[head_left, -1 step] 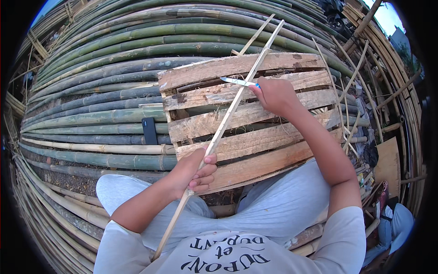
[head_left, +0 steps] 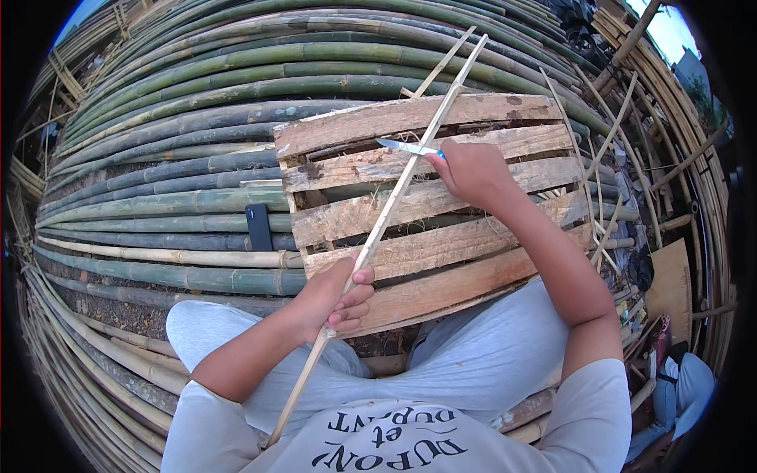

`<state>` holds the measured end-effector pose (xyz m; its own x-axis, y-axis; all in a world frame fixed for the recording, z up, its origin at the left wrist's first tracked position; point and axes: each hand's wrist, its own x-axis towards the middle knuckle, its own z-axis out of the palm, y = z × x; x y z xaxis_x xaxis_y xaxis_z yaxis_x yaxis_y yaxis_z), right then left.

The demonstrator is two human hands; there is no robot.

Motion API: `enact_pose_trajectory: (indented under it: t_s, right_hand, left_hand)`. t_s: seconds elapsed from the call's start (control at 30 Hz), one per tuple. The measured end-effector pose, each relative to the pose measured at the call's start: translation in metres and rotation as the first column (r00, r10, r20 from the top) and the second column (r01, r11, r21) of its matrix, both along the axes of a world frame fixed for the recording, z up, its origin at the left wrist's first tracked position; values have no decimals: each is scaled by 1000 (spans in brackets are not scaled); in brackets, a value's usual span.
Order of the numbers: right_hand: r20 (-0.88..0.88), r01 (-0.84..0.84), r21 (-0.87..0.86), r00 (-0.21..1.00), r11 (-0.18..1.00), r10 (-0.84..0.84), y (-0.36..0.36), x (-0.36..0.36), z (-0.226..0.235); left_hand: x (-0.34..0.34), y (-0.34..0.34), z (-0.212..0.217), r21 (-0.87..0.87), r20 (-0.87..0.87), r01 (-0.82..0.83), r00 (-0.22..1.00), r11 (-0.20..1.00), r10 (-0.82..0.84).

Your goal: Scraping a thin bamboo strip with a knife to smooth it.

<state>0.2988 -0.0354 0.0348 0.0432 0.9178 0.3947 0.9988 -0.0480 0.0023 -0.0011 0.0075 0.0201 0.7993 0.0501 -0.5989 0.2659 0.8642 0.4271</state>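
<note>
A long, pale bamboo strip (head_left: 385, 214) slants from my lap up past the far edge of a slatted wooden pallet (head_left: 426, 206). My left hand (head_left: 337, 296) is closed around its lower part, near the pallet's front edge. Higher up, my right hand (head_left: 475, 172) grips a knife (head_left: 404, 147) with a blue handle, mostly covered by my fingers. The blade points left and lies across the strip, against it or just above it; which one I cannot tell. Thin shavings (head_left: 410, 229) cling to the slats around the strip.
Rows of green and grey bamboo poles (head_left: 189, 197) cover the ground to the left and beyond. A dark phone (head_left: 258, 227) rests on them, left of the pallet. Another thin strip (head_left: 444, 63) sticks out past the pallet's far side. Loose sticks (head_left: 611, 126) lean at the right.
My right hand and the knife have shifted slightly left and toward me along the strip. The strip's far end has moved a little; my left hand keeps its place.
</note>
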Motion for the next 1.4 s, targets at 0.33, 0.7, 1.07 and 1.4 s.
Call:
enact_pose_trajectory:
  t_s: [0.33, 0.7, 1.07, 1.4]
  right_hand:
    - [-113, 2, -52, 994, 999, -8, -17, -20, 4]
    - [-901, -141, -413, -78, 900, -426, -16, -61, 2]
    - [-918, -54, -363, -153, 930, -367, -22, -76, -4]
    - [-938, -149, -307, 216, 940, -272, -32, -107, -6]
  left_hand:
    - [3, 2, -5, 251, 153, 42, 985, 967, -82]
    - [-1, 15, -23, -10, 339, 183, 926, 983, -169]
    - [8, 16, -19, 304, 210, 93, 964, 948, -162]
    - [5, 15, -26, 193, 266, 3, 962, 981, -55]
